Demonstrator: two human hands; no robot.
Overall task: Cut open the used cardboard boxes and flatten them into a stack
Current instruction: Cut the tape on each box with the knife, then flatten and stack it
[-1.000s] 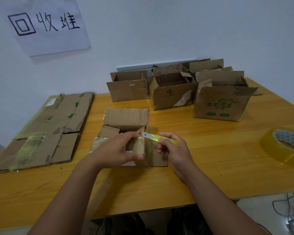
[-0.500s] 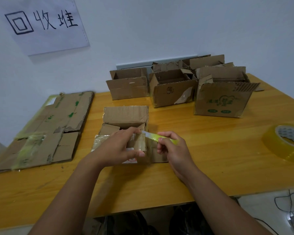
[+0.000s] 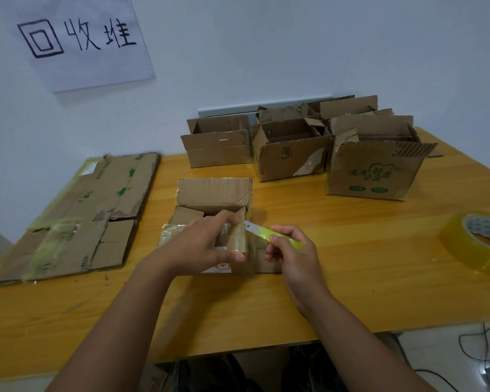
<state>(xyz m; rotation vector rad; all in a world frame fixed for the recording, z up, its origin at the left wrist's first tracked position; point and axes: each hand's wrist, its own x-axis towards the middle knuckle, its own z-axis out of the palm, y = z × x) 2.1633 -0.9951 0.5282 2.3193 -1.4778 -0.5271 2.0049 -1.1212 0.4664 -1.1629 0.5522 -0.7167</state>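
Note:
A small taped cardboard box (image 3: 214,193) lies in the middle of the wooden table (image 3: 351,278), its flaps partly open. My left hand (image 3: 201,243) grips the box's near right corner, thumb along the front and fingers over the top edge. My right hand (image 3: 290,250) holds a yellow-green utility knife (image 3: 266,231), its blade tip at the box's right edge beside my left fingers. A stack of flattened cardboard (image 3: 82,216) lies on the table's left side.
Several open cardboard boxes (image 3: 371,168) stand along the back of the table near the wall. A roll of yellow tape (image 3: 477,241) lies at the right edge. A paper sign (image 3: 82,38) hangs on the wall. Cables (image 3: 487,355) lie on the floor at lower right.
The view shifted slightly. Both hands stay at the box's right corner, the knife blade still held against that edge.

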